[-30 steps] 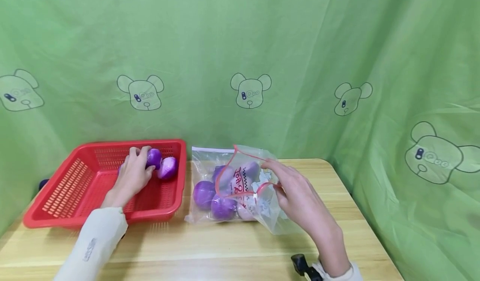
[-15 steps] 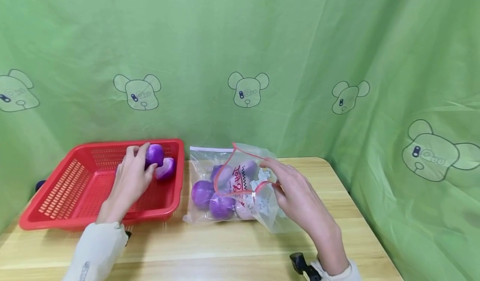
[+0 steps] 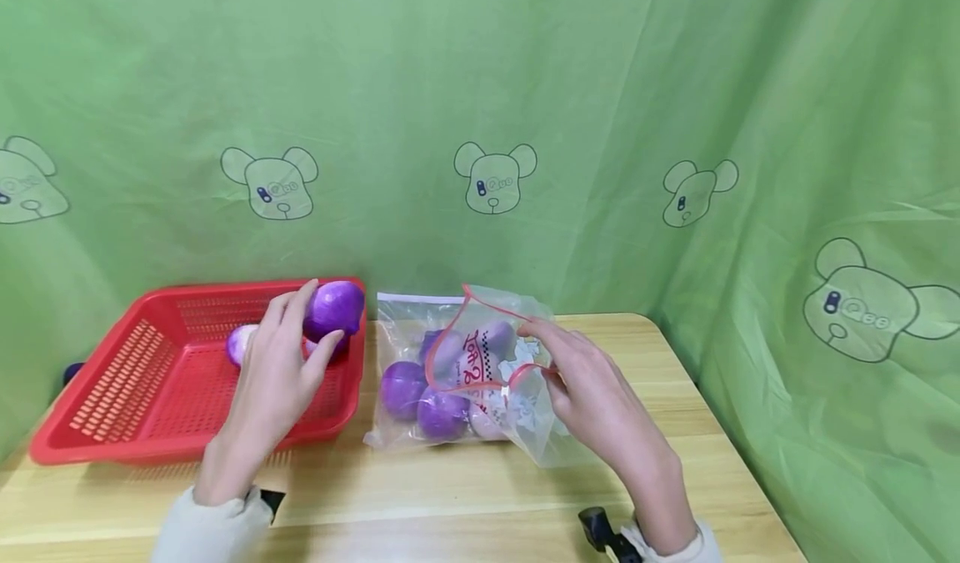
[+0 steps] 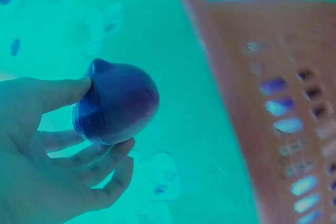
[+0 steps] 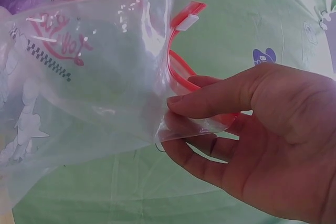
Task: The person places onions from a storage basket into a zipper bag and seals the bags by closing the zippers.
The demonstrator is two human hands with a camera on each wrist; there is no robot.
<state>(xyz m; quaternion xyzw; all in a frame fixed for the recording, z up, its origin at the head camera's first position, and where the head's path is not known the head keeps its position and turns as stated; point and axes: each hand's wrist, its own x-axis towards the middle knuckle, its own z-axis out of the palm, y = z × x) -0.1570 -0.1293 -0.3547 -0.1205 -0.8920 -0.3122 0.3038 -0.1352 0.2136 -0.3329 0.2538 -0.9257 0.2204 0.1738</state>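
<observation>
My left hand point(image 3: 273, 371) holds a purple onion point(image 3: 336, 309) between thumb and fingertips, above the right end of the red basket point(image 3: 56, 444). The left wrist view shows the onion's pointed tip near the thumb. Another onion point(image 3: 238, 344), white and purple, lies in the basket left of my hand; one more is partly hidden under the held onion. On the right, my right hand point(image 3: 607, 392) pinches the red-edged mouth of a clear zip bag point(image 5: 121, 77), holding it apart. Several purple onions point(image 3: 442, 414) are inside the bag, which lies on its side.
The wooden table point(image 3: 420, 505) carries the basket on the left and the bag near the middle. A green curtain point(image 3: 405, 87) with bear-head prints hangs behind and at both sides. A small dark object point(image 3: 72, 372) shows beyond the basket's left side.
My left hand has lifted the onion up from the basket's bottom and moved it slightly right, uncovering a white-and-purple onion on its left. My right hand stays at the bag mouth.
</observation>
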